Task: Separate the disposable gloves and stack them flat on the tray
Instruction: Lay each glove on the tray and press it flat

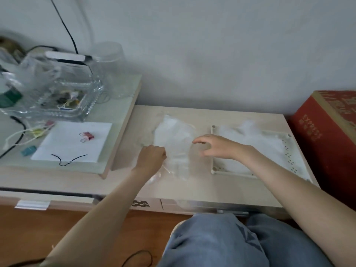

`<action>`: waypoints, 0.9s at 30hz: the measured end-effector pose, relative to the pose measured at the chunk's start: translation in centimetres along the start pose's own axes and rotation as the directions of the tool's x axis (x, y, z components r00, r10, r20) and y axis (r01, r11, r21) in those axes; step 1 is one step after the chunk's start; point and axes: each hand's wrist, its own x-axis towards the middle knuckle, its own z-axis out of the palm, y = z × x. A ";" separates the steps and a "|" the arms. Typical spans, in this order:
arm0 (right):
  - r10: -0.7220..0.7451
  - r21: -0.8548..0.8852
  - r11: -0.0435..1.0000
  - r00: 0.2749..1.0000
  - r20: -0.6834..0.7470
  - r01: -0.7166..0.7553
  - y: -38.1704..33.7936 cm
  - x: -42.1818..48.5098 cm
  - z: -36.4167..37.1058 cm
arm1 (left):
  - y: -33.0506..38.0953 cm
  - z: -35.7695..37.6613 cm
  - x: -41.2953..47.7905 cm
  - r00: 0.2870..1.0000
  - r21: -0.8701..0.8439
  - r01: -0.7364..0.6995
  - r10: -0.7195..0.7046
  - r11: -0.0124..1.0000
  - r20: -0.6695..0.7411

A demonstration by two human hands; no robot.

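Gloves (clear) pinched by left hand.

Red box: "EXPRESS" on side; other print illegible.

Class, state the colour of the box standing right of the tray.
The box is red with pale lettering; head view shows it best.

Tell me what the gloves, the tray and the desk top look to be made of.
Gloves: thin clear plastic film, probably polyethylene; translucent, crinkled, glossy creases. Tray: rigid cream plastic, matt, judging by moulded corner sockets and punched holes. Desk top: pale wood-look board, likely laminate; smooth with faint grain, though blur leaves it open.
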 end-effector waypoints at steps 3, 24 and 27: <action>0.063 0.150 0.987 0.998 -0.008 -0.061 0.1 -0.4 0.0 | 0.2 -0.2 0.2 0.998 -0.076 0.025 -0.029 0.997 -0.049; 0.219 0.477 0.860 0.975 -0.022 -0.183 1.4 0.7 1.4 | 1.9 -0.8 0.5 0.953 -0.235 0.089 -0.151 0.968 -0.262; 0.235 0.729 0.670 0.972 -0.029 -0.140 0.3 0.7 0.4 | 3.6 -2.3 0.6 0.870 -0.347 -0.217 0.019 0.912 -0.493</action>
